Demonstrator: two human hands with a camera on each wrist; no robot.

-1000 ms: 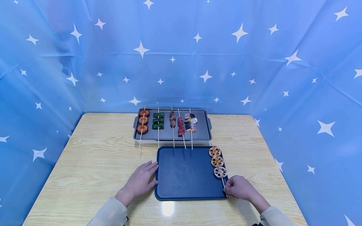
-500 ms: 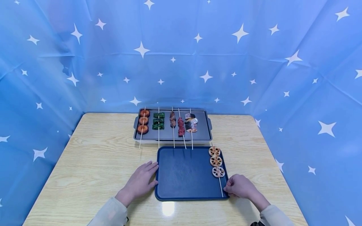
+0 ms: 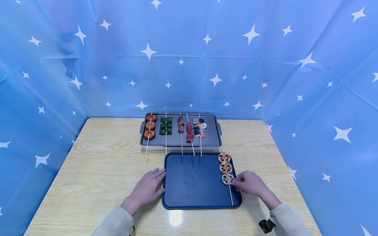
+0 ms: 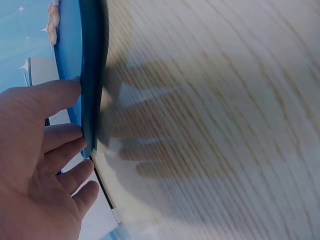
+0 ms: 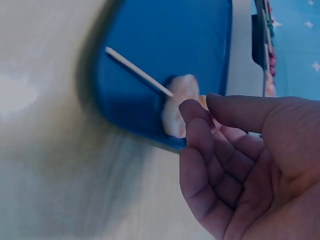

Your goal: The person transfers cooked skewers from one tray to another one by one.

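Note:
A dark blue tray (image 3: 192,183) lies flat near the front of the wooden table. Three lotus root slices on a stick form a lotus root skewer (image 3: 225,168) along the tray's right side, its bare stick pointing toward the front. At the tray's left edge rests my left hand (image 3: 147,187), thumb and fingertips against the rim (image 4: 91,75). My right hand (image 3: 251,184) is at the nearest lotus slice, with curled fingertips overlapping the slice's right edge. In the right wrist view the thumb lies close to the index finger, and I cannot tell whether they pinch the slice.
Behind the tray stands a grey grill plate (image 3: 174,142) with side handles. On it lie several skewers, among them round orange-brown slices (image 3: 150,126), green pieces (image 3: 165,126), red meat (image 3: 190,132) and fish (image 3: 199,127). A blue star-patterned curtain (image 3: 189,78) encloses the table.
The lotus root skewer's stick end has shifted left, onto the tray, and the right hand has let go of it. That hand has then moved up to the nearest slice. The left hand has stayed put.

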